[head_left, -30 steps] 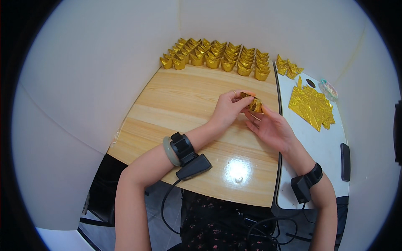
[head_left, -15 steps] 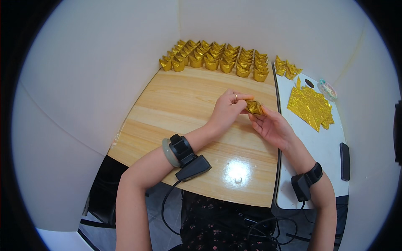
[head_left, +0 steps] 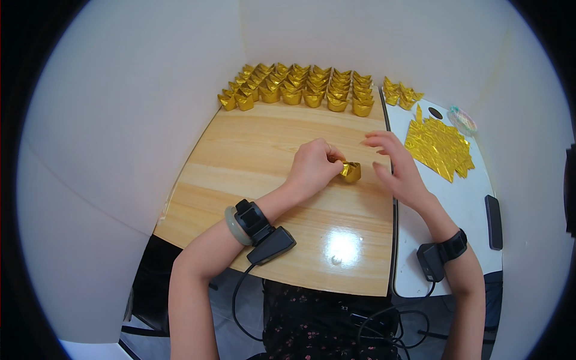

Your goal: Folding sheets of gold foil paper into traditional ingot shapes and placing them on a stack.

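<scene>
Over the middle right of the wooden table, my left hand [head_left: 314, 163] pinches one end of a folded gold paper ingot [head_left: 351, 172]. The ingot has a boat-like shape, and my fingers cover part of its left tip. Just to the right of it, my right hand [head_left: 396, 168] is apart from the ingot, fingers spread and curved, holding nothing. Rows of finished gold paper ingots [head_left: 292, 95] stand along the table's far edge. A stack of flat gold foil sheets [head_left: 439, 147] lies on the white table to the right.
The wooden table [head_left: 240, 162] meets the white table [head_left: 414, 240] along a dark seam. A few more gold folded pieces [head_left: 401, 95] stand at the white table's far end. Nearby are a pastel coil [head_left: 462, 121] and a dark phone-like slab [head_left: 494, 222]. Pale walls enclose the tables.
My right hand has let go of the gold ingot and drawn away from it, opening its fingers. My left hand has moved slightly nearer with the ingot, which now shows its upright boat shape.
</scene>
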`<state>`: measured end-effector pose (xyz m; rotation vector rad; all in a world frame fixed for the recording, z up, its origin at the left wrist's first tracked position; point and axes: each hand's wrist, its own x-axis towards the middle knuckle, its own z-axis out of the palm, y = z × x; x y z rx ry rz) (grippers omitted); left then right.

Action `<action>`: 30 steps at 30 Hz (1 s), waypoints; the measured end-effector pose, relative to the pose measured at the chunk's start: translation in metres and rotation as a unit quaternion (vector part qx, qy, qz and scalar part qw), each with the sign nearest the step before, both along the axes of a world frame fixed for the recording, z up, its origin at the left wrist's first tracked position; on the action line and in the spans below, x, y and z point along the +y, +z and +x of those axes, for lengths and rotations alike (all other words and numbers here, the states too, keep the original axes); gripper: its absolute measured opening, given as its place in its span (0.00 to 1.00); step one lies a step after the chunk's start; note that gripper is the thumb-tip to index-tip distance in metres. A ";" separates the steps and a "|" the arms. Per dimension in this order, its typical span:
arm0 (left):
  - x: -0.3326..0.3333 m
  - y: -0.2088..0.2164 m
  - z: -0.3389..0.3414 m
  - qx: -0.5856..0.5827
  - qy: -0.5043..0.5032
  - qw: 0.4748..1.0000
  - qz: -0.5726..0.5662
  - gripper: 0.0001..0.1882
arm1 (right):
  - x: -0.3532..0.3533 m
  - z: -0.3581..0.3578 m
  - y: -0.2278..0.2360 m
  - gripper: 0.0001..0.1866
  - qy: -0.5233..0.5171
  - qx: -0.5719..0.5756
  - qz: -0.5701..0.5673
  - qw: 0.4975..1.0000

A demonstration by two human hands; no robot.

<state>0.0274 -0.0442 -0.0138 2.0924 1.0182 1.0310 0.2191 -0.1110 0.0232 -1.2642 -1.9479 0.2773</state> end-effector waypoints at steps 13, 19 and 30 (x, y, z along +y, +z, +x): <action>0.005 0.023 -0.013 0.041 -0.085 0.962 0.257 0.11 | -0.003 -0.003 0.006 0.14 0.070 -0.187 0.118 0.973; 0.004 0.028 -0.017 0.167 -0.120 0.914 0.348 0.11 | 0.002 -0.001 -0.001 0.13 0.069 -0.255 0.161 0.951; 0.011 0.021 -0.017 0.135 -0.160 0.895 0.395 0.12 | 0.002 -0.004 -0.005 0.14 0.056 -0.227 0.127 0.964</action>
